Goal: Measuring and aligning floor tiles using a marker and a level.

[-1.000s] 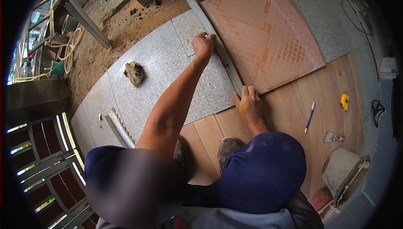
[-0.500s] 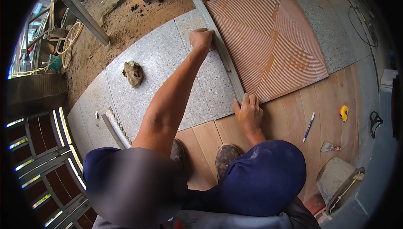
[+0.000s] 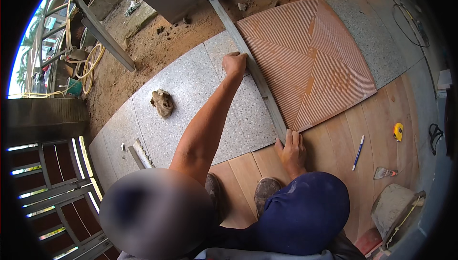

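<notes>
A long, straight metal bar (image 3: 260, 80) lies slantwise along the seam between speckled grey tiles (image 3: 191, 100) and a terracotta-coloured slab with a ridged upper face (image 3: 317, 64). My left hand (image 3: 234, 63), curled closed, grips the bar along its upper half. At the bar's near end, my right hand (image 3: 292, 154) has its thumb and fingers bent round the tip, beside the slab's near corner. Both hands' undersides are hidden.
Right, on wood-look flooring (image 3: 329, 136), lie a pen (image 3: 358, 152), yellow tape measure (image 3: 398, 132), scraper (image 3: 385, 173) and mortar-stained bucket (image 3: 393, 210). A crumpled rag (image 3: 162, 103) and notched metal strip (image 3: 140, 154) rest on grey tiles. Beyond is bare soil (image 3: 143, 55).
The whole view has shifted, so the scene sits lower and slightly to the right. Both hands keep their hold on the bar, which stays along the seam.
</notes>
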A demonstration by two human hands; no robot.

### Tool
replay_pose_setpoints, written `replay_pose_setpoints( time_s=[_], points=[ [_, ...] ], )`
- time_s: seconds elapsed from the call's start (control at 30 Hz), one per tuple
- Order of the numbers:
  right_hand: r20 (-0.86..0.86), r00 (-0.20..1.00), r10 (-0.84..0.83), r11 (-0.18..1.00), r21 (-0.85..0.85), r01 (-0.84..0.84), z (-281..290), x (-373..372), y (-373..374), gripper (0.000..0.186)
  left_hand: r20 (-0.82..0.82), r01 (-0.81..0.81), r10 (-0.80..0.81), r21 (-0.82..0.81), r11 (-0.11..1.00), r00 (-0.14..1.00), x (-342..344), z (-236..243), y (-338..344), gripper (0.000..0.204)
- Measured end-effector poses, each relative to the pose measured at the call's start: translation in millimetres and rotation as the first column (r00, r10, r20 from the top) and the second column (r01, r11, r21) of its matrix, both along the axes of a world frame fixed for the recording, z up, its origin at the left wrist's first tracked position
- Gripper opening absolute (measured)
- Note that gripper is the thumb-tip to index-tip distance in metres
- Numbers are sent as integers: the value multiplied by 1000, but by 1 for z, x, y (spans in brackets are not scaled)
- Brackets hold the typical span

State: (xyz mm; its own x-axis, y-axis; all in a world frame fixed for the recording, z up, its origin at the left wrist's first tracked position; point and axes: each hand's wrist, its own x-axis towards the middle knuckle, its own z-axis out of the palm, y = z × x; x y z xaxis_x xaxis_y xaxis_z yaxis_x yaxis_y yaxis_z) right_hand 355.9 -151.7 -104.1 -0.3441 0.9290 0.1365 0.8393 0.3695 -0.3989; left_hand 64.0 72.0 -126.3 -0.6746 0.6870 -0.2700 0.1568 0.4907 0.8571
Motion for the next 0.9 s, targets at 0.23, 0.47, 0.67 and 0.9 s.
replay_pose_setpoints(
  time_s=[0.23, 0.47, 0.67, 0.9],
  points=[
    [-78, 997, 21, 1000, -10, -22, 1, -4, 6, 48, 103, -41, 37, 43, 998, 994, -6, -1, -2, 25],
    [-71, 997, 11, 999, -32, -13, 4, -5, 9, 46, -35, 28, -27, 6, 1000, 999, 4, -2, -8, 25],
    [-54, 999, 2, 999, -43, -4, 1, -10, 14, 47, -65, 24, -21, 39, 999, 998, 5, -12, -8, 25],
    [6, 1000, 1, 999, -38, -1, 8, -13, 11, 49, -61, 9, -7, 28, 1000, 998, -5, -19, -1, 24]
  ],
)
